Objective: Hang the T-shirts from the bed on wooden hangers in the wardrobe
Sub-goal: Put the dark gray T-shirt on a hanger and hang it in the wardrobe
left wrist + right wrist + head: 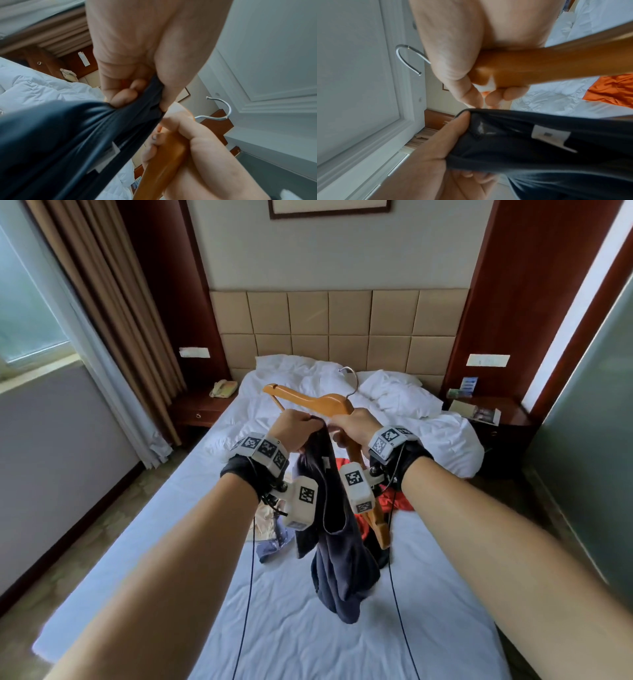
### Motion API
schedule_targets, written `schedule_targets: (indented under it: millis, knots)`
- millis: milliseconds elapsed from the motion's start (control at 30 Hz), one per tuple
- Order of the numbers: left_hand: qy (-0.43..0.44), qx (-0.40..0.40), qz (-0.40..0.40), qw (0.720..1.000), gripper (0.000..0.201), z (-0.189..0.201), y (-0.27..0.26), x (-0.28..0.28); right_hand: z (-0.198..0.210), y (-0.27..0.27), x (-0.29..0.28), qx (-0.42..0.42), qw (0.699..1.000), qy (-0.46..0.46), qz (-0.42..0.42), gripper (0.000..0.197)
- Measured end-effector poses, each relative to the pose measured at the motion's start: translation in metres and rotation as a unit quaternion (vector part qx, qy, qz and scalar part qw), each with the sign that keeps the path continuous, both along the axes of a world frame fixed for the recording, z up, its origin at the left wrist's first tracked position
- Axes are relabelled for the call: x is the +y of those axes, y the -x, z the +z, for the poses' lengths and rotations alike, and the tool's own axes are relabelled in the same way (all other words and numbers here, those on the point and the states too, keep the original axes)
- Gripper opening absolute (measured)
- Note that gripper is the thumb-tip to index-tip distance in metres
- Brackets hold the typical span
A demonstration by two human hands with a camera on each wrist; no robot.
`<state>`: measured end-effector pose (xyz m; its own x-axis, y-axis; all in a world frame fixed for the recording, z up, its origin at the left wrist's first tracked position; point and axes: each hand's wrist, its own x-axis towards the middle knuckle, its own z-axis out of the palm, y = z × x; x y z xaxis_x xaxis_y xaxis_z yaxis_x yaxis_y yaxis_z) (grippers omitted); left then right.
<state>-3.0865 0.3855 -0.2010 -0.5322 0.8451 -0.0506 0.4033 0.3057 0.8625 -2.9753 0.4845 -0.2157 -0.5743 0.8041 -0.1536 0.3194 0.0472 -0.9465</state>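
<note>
Two hands up over the white-sheeted bed (pixel 308 628): left hand (pixel 295 429) clenched on dark navy T-shirt (pixel 337 559) collar, right hand (pixel 354 424) grasping orange-brown wooden hanger (pixel 318 402). Step: threading. Next: likely hanger arm through neck opening. Orange garment (pixel 394 501) on bed behind.

Head view: high, facing forward and down the bed (pixel 308 628) toward the headboard (pixel 339 326), both forearms in frame. Left wrist view: very close under the left hand (pixel 137 60), looking up toward the ceiling. Right wrist view: equally close under the right hand (pixel 462 54). All three share the hanger (pixel 308 400) and shirt (pixel 342 559).
</note>
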Motion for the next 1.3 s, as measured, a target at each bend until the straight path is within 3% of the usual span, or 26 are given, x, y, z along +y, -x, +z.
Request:
schedule_targets:
  millis: [267, 367, 534, 634, 834, 1001, 1101, 1302]
  knots:
    - [-0.036, -0.056, -0.028, 0.997, 0.022, -0.001, 0.011, 0.011, -0.008, -0.002, 0.001, -0.015, 0.997, -0.059, 0.052, 0.013]
    - [-0.086, -0.132, -0.009, 0.987, 0.017, -0.012, 0.027, 0.009, -0.014, 0.009, 0.005, -0.067, 0.993, -0.085, 0.036, 0.012]
    - [-0.181, -0.326, 0.037, 0.927, 0.02, -0.028, 0.062, -0.003, -0.037, 0.04, 0.007, -0.225, 0.959, -0.173, 0.01, 0.009]
    - [-0.204, -0.385, 0.061, 0.898, 0.018, -0.032, 0.089, -0.009, -0.056, 0.055, 0.005, -0.234, 0.962, -0.139, 0.014, 0.018]
    - [-0.194, -0.425, 0.053, 0.883, 0.017, -0.043, 0.122, -0.019, -0.068, 0.101, -0.02, -0.156, 0.981, -0.104, 0.043, 0.021]
    - [-0.187, -0.462, 0.012, 0.867, 0.021, -0.044, 0.146, -0.032, -0.093, 0.153, -0.034, -0.265, 0.953, -0.146, 0.031, 0.025]
    - [-0.171, -0.465, 0.035, 0.868, 0.034, -0.045, 0.172, -0.047, -0.104, 0.163, -0.044, -0.266, 0.958, -0.107, -0.024, 0.033]
    - [-0.135, -0.499, 0.089, 0.851, 0.058, -0.065, 0.22, -0.081, -0.105, 0.176, -0.055, -0.292, 0.946, -0.116, -0.084, 0.019]
